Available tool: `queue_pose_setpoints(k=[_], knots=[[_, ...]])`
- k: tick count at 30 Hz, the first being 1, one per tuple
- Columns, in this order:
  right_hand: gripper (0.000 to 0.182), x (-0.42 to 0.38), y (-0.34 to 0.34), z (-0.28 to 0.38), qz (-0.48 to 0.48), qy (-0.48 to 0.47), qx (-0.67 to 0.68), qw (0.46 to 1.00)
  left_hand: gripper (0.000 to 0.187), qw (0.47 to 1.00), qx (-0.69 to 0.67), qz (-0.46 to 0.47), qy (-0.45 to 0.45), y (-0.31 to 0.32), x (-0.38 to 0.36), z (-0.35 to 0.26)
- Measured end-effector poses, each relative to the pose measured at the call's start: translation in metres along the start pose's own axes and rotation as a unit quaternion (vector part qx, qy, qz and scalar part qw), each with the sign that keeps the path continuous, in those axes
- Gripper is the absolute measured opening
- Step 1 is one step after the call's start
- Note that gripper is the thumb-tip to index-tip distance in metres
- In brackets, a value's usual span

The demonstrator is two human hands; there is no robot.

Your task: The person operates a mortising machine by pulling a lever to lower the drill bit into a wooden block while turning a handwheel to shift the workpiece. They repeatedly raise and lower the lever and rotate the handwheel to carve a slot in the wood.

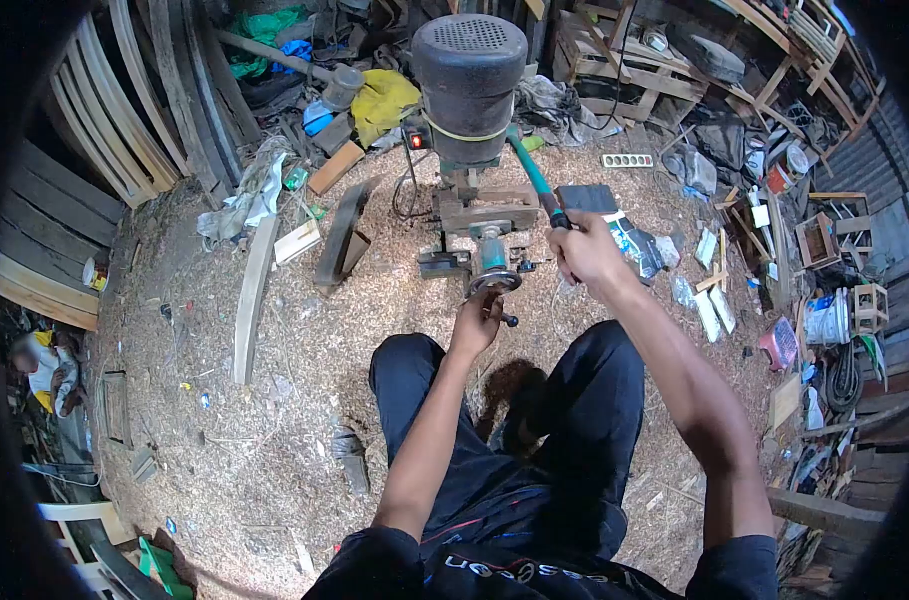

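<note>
A machine with a large dark motor housing (470, 80) and a perforated top stands in front of me. My right hand (582, 250) is wrapped round the dark grip at the end of a green lever (532, 170) on its right side. Lower down, my left hand (478, 322) holds the rim of a round metal handwheel (494, 284), its fingers curled at the near edge. A wooden piece (489, 214) sits in the machine under the motor, between the housing and the handwheel.
Shavings cover the ground (304, 420). A curved board (256, 300) and dark wood pieces (344, 235) lie left. A power strip (626, 160) lies back right, with wooden frames (634, 75) behind. Scraps and a pink stool (778, 344) are at right. Another person (50, 372) is at far left.
</note>
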State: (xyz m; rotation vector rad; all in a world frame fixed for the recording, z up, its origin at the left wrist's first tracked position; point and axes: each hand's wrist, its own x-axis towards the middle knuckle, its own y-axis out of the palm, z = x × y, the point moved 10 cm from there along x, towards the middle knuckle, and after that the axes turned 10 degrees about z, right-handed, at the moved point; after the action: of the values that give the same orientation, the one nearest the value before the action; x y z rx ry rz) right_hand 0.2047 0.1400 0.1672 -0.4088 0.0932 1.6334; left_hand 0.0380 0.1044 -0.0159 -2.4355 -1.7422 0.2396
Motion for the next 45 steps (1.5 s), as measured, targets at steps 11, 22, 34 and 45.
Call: queue_pose_setpoints(k=[11, 22, 34, 45], knots=[[0.011, -0.014, 0.006, -0.043, -0.030, -0.043, 0.022, 0.998, 0.031, 0.993, 0.089, -0.062, 0.037, 0.001, 0.010, 0.001], [0.022, -0.006, 0.011, -0.039, -0.034, -0.011, 0.069, 0.997, 0.082, 0.988, 0.148, -0.025, 0.020, 0.031, 0.058, 0.121], [0.051, -0.018, 0.021, -0.069, -0.011, -0.048, 0.094, 0.994, 0.092, 0.998, 0.068, 0.001, 0.005, 0.043, 0.051, 0.124], [0.056, -0.011, 0.021, -0.090, -0.016, -0.069, 0.067, 0.995, 0.099, 0.999, -0.041, 0.016, -0.016, 0.043, 0.052, 0.143]])
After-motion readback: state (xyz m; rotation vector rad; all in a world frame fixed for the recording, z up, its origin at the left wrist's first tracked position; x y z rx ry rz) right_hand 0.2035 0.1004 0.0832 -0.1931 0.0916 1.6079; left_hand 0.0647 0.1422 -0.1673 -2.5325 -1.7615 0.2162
